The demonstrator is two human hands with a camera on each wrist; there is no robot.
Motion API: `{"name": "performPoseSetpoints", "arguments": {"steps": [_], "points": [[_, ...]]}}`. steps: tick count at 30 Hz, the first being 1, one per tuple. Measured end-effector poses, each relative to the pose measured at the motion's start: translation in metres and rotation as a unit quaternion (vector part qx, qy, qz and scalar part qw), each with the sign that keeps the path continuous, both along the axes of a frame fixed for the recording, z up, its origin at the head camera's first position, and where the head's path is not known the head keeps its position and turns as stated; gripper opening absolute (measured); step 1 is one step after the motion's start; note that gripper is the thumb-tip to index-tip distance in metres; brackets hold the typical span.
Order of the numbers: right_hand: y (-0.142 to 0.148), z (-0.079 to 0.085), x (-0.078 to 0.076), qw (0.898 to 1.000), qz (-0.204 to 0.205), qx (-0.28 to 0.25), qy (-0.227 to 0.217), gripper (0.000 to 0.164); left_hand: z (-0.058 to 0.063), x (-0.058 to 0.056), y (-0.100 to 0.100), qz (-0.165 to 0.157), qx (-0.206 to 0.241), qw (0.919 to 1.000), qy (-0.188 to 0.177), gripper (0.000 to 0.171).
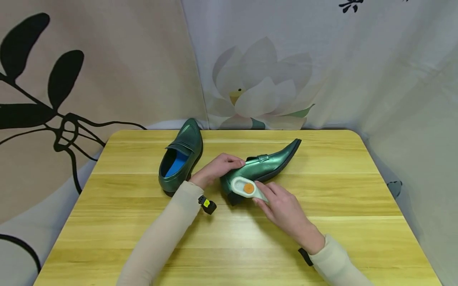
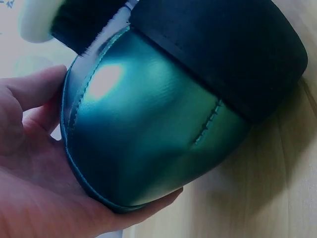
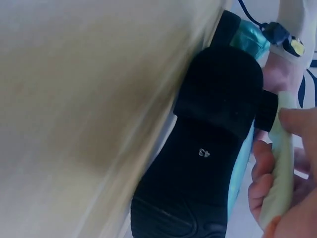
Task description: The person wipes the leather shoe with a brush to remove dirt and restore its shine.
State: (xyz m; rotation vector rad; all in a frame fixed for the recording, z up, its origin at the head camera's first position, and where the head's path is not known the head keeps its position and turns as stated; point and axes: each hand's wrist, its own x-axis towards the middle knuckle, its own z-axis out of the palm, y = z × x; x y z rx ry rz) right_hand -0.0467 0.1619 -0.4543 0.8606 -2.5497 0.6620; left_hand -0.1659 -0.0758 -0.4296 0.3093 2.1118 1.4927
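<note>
My left hand (image 1: 222,167) grips a shiny green loafer (image 1: 270,163) by its collar, the toe pointing to the upper right. In the left wrist view, the thumb and fingers (image 2: 39,89) lie around the rim of the heel end. A white-handled brush (image 1: 248,187) with an orange dot is held in my right hand (image 1: 286,208), with dark bristles (image 2: 89,22) against the shoe's side near the heel. The right wrist view shows the loafer's black sole (image 3: 203,144) tipped toward that camera.
Another green loafer (image 1: 193,139) with a blue insole stands upright left of my left hand. Both shoes are on a light wooden table (image 1: 322,159). Behind it hangs a curtain (image 1: 143,59) printed with leaves and a flower.
</note>
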Motion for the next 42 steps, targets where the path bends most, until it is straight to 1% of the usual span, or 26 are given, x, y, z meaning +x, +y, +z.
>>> {"name": "performPoseSetpoints", "arguments": {"steps": [2,5,12,14,17,20,25,27,29,34,36,38,42], "points": [[-0.001,-0.001,0.000,1.000,0.002,0.005,0.003,0.053,0.000,0.001,0.000,-0.001,0.002,1.0000,-0.001,0.034],[0.004,-0.002,-0.004,1.000,-0.012,-0.002,0.010,0.054,0.000,0.001,-0.002,-0.009,0.004,1.0000,0.001,0.035],[0.029,0.001,-0.016,0.996,-0.071,-0.049,0.032,0.055,-0.004,0.000,-0.012,-0.069,-0.017,0.9974,0.013,0.040],[0.034,0.002,-0.018,0.994,-0.085,-0.059,0.035,0.054,-0.006,0.000,-0.014,-0.076,-0.007,0.9970,0.014,0.041],[0.036,0.002,-0.018,0.993,-0.093,-0.067,0.027,0.053,-0.010,0.000,-0.017,-0.070,0.017,0.9973,0.009,0.041],[0.029,0.000,-0.015,0.995,-0.076,-0.066,0.021,0.054,-0.012,0.001,-0.018,-0.064,0.046,0.9968,0.005,0.039],[0.007,-0.003,-0.008,0.999,-0.005,-0.040,0.020,0.049,-0.013,0.002,-0.017,-0.061,0.077,0.9952,0.003,0.036],[0.002,-0.003,-0.007,0.999,0.011,-0.029,0.016,0.050,-0.013,0.004,-0.016,-0.060,0.081,0.9949,0.001,0.037],[0.000,-0.002,-0.008,0.999,0.008,-0.029,0.017,0.049,-0.013,0.005,-0.015,-0.061,0.083,0.9947,0.002,0.037],[0.006,0.000,-0.011,0.997,-0.039,-0.057,0.030,0.052,-0.014,0.006,-0.013,-0.059,0.089,0.9943,0.000,0.039],[0.007,0.000,-0.011,0.997,-0.044,-0.060,0.031,0.053,-0.014,0.006,-0.013,-0.058,0.089,0.9943,0.001,0.039],[0.005,-0.001,-0.009,0.998,-0.030,-0.048,0.029,0.050,-0.013,0.006,-0.012,-0.055,0.091,0.9944,0.001,0.038],[-0.001,-0.003,-0.004,0.999,0.020,-0.017,0.032,0.048,-0.014,0.006,-0.012,-0.059,0.087,0.9944,0.001,0.037]]}}
